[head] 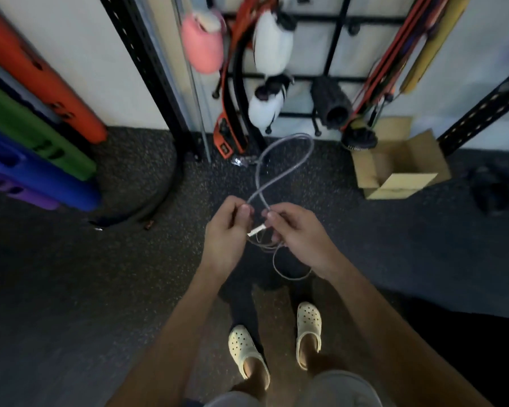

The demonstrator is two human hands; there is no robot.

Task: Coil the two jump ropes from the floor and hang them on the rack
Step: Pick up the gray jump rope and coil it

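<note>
A thin grey jump rope [288,165] loops up in front of me, crossing itself just above my hands. My left hand [228,230] pinches one strand at its fingertips. My right hand [294,230] pinches the other strand, with a small pale handle end [257,230] showing between the two hands. More loops of the rope [288,271] hang below my right hand. The black wall rack [332,51] with pegs stands straight ahead. A dark rope or hose [162,198] curves on the floor at the left.
Coloured foam rollers [36,136] lean at the left. An orange-black belt [232,113], white bottles [272,45], a pink item [202,45] and a black roller [331,104] hang on the rack. An open cardboard box [394,168] sits on the floor at the right.
</note>
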